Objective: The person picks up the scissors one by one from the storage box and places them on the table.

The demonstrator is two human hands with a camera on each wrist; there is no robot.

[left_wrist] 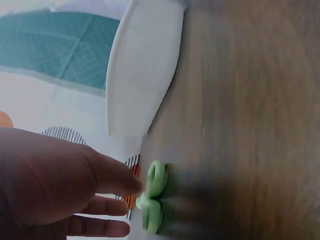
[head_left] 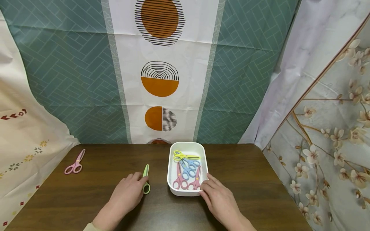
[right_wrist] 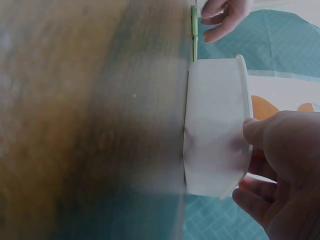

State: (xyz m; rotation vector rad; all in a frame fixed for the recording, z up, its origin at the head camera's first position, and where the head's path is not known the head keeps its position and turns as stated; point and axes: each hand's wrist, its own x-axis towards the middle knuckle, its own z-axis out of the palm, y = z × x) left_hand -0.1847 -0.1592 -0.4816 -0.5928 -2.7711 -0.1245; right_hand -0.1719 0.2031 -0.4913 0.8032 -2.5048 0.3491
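Observation:
My left hand [head_left: 129, 193] is over a pair of green scissors [head_left: 146, 188] on the table, fingers loosely bent. In the left wrist view, its thumb is close to the pivot and both green handle loops show. The right wrist view has those fingertips slightly off the scissors. My right hand [head_left: 217, 199] grips the near right corner of a white plastic box [head_left: 185, 193], thumb at the front rim and fingers along the right side. Inside lie yellow scissors [head_left: 188, 157], blue scissors [head_left: 185, 173] and two pairs of pink scissors [head_left: 180, 179], partly overlapping.
Another pair of pink scissors [head_left: 75, 165] lies at the far left of the dark wooden table [head_left: 245, 173]. A patterned green and white curtain [head_left: 188, 80] hangs behind the table's back edge. Floral cloth [head_left: 332, 160] borders the right side, cream cloth [head_left: 29, 134] the left.

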